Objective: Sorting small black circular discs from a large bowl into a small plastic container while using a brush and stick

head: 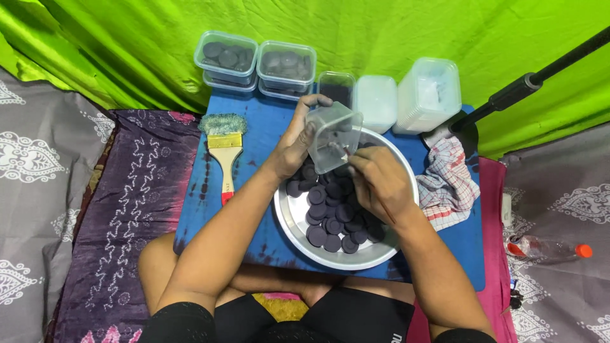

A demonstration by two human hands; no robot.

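Tub: clear plastic tub (333,136), tilted, mouth turned toward the right hand, held above the far rim of the bowl.
Left hand: left hand (297,143) wraps the tub from the left, fingers curled over its top edge and side.
Right hand: right hand (375,181) sits just beside the tub's mouth, fingertips pinched together at the opening; what they pinch is too small to tell.
Bowl: round metal bowl (298,232) on the blue board (254,136), partly filled with dark discs (330,219).
Behind: two stacked lidded tubs (225,58) and (286,67) with discs inside, an empty tub (335,86), white tub stacks (427,94).
Left of bowl: brush (223,149) lying flat, bristles away from the person.
Right of bowl: checked cloth (448,181); bottle (548,249) on the patterned sheet.
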